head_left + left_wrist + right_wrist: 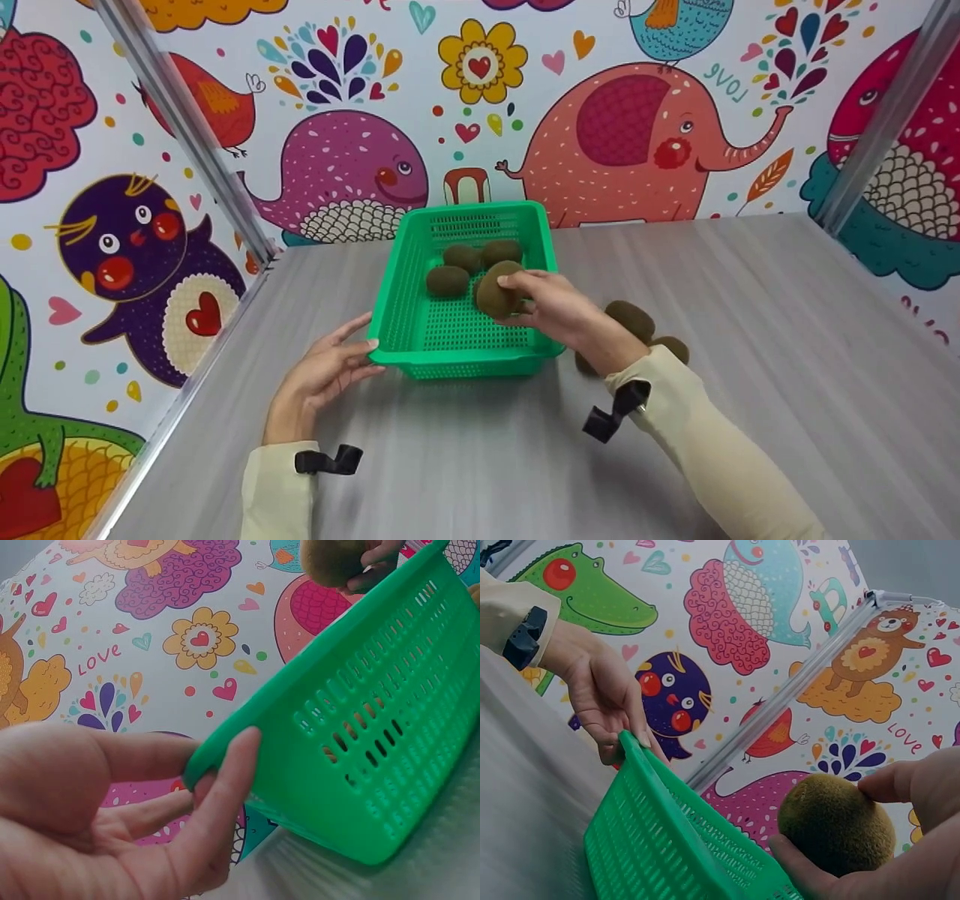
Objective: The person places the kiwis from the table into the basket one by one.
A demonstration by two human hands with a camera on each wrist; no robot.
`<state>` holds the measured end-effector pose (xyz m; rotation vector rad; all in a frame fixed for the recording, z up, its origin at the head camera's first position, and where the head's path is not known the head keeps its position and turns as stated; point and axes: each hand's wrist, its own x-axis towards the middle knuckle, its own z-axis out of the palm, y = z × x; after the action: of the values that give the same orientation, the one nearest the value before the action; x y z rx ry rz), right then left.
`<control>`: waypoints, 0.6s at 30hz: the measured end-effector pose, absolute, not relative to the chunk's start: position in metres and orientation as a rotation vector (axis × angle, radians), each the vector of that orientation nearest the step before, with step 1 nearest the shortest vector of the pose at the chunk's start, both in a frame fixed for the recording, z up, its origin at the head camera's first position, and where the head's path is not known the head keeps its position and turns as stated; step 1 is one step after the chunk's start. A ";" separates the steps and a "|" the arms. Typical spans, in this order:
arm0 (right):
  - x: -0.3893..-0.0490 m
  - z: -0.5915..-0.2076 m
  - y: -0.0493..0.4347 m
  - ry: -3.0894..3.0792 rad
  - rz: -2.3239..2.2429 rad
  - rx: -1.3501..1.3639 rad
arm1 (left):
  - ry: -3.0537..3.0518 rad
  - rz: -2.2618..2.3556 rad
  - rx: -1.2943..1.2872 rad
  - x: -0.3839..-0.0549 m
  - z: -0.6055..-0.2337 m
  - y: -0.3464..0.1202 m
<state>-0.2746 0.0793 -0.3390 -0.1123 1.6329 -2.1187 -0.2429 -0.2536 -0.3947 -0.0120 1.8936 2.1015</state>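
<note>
A green plastic basket [465,366] with slotted walls stands on the table, several brown fuzzy kiwis [448,281] lying toward its back. My left hand [326,375] grips the basket's front left corner; in the left wrist view its thumb and fingers [229,787] pinch the rim. Over the inside of the basket, my right hand [551,304] holds another kiwi [836,825] between thumb and fingers. More kiwis [630,321] lie on the table right of the basket, partly hidden behind my right wrist.
The grey wood-grain table [465,465] runs back to a wall [480,150] printed with cartoon animals. Metal posts [187,127] stand at the left and right corners. Each sleeve carries a black wrist strap [328,460].
</note>
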 end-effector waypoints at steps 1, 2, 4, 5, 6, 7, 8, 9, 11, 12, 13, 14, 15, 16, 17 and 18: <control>-0.276 -0.338 0.077 1.626 -2.119 -0.115 | 1.893 2.101 -0.009 -0.243 -0.395 -0.254; -0.278 -0.338 0.075 1.620 -2.120 -0.118 | 1.893 2.101 -0.010 -0.243 -0.395 -0.254; -0.281 -0.337 0.071 1.601 -2.129 -0.113 | 1.890 2.101 -0.010 -0.243 -0.396 -0.254; -0.283 -0.336 0.069 1.592 -2.134 -0.106 | 1.889 2.102 -0.008 -0.243 -0.396 -0.254; -0.285 -0.336 0.067 1.579 -2.141 -0.097 | 1.887 2.104 -0.008 -0.243 -0.395 -0.254; -0.287 -0.336 0.065 1.566 -2.150 -0.084 | 1.886 2.103 -0.005 -0.243 -0.395 -0.254; -0.289 -0.336 0.062 1.550 -2.160 -0.070 | 1.884 2.104 -0.009 -0.243 -0.395 -0.254; -0.291 -0.336 0.060 1.531 -2.170 -0.052 | 1.882 2.105 -0.010 -0.242 -0.395 -0.254; -0.295 -0.335 0.056 1.499 -2.180 -0.027 | 1.878 2.107 -0.015 -0.242 -0.394 -0.254; -0.297 -0.335 0.054 1.481 -2.185 -0.019 | 1.877 2.108 -0.019 -0.242 -0.394 -0.253; -0.300 -0.335 0.052 1.468 -2.189 -0.011 | 1.878 2.109 -0.021 -0.242 -0.394 -0.253; -0.302 -0.334 0.050 1.452 -2.192 -0.006 | 1.878 2.110 -0.022 -0.242 -0.394 -0.253; -0.305 -0.334 0.048 1.439 -2.196 0.000 | 1.879 2.110 -0.023 -0.243 -0.394 -0.253; -0.307 -0.334 0.045 1.429 -2.196 0.002 | 1.880 2.110 -0.024 -0.243 -0.394 -0.253; -0.310 -0.334 0.043 1.419 -2.198 0.006 | 1.879 2.110 -0.025 -0.243 -0.395 -0.252; -0.312 -0.334 0.041 1.414 -2.198 0.014 | 1.877 2.111 -0.025 -0.243 -0.395 -0.252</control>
<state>-0.3122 0.0410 -0.3339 0.0138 1.4139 -2.1983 -0.2432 -0.2524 -0.3951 -0.0254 1.8771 2.1108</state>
